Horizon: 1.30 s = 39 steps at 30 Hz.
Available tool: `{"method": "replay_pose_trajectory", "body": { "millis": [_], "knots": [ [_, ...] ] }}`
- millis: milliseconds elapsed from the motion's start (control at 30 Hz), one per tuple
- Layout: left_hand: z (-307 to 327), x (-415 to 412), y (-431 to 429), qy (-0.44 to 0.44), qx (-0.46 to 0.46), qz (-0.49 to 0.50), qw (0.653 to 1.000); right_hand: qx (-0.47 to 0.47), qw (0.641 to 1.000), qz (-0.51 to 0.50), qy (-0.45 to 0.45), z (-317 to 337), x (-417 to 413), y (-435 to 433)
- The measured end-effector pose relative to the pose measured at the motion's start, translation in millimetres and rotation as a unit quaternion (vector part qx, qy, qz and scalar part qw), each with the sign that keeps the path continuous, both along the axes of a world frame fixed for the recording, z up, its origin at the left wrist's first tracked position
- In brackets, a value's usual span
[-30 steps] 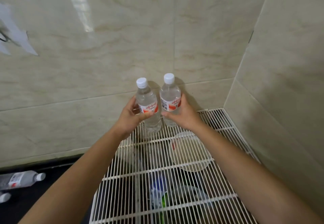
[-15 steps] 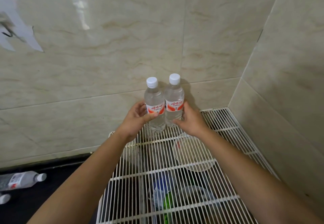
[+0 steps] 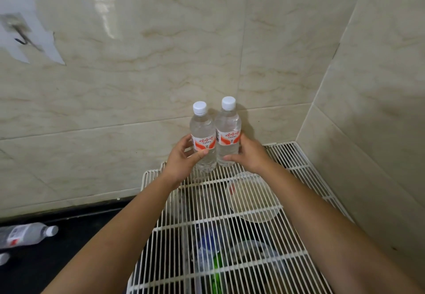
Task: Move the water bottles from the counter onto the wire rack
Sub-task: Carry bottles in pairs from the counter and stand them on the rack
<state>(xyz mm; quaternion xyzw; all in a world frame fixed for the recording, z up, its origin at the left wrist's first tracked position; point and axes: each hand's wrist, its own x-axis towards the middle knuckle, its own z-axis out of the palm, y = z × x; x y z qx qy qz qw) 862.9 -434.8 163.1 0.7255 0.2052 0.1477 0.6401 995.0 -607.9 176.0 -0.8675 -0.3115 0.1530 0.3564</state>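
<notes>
At the wire rack's back edge, both bottles stand upright, touching: left hand curled round the left bottle, right hand round the right bottle. Left of the rack, another bottle lies on its side on the counter, nearer the left hand.

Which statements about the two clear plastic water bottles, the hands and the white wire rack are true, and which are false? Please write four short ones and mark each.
1. The two clear plastic water bottles with red-and-white labels, the left bottle and the right bottle, are upright, side by side, at the back of the white wire rack. True.
2. Their screw caps are blue. False: the caps are white.
3. The left hand grips both bottles. False: it grips the left bottle only; the right hand grips the right bottle.
4. On the dark counter lies another clear plastic bottle, on its side. True.
</notes>
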Motion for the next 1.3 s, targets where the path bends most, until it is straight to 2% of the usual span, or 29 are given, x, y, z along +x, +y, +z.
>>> {"method": "replay_pose_trajectory", "body": {
  "millis": [200, 300, 433, 533, 600, 767, 933, 1133, 1300],
  "knots": [
    [9, 0, -8, 0.029, 0.008, 0.019, 0.999, -0.04, 0.999, -0.001, -0.012, 10, -9, -3],
    [21, -6, -14, 0.072, 0.125, 0.032, 0.989, -0.112, 0.991, 0.002, -0.074, 16, -14, -11],
    [35, -34, -15, 0.127, 0.353, 0.072, 0.924, -0.151, 0.968, -0.008, -0.202, 27, -15, -30],
    [35, -67, -20, 0.171, 0.454, 0.108, 0.868, -0.133, 0.955, -0.02, -0.264, 22, -17, -44],
    [27, -93, -29, 0.206, 0.494, 0.13, 0.835, -0.118, 0.954, -0.025, -0.275, 8, -25, -49],
    [-21, -178, -61, 0.306, 0.485, 0.16, 0.804, -0.058, 0.962, -0.016, -0.266, -44, -74, -51],
    [-63, -261, -91, 0.384, 0.449, 0.163, 0.79, -0.093, 0.96, 0.079, -0.252, -82, -137, -44],
    [-33, -350, -66, 0.354, 0.481, 0.246, 0.763, -0.084, 0.944, 0.147, -0.284, -63, -229, 2],
    [-11, -466, -28, 0.322, 0.498, 0.305, 0.745, -0.056, 0.928, 0.165, -0.33, -47, -340, 65]
  ]
}}
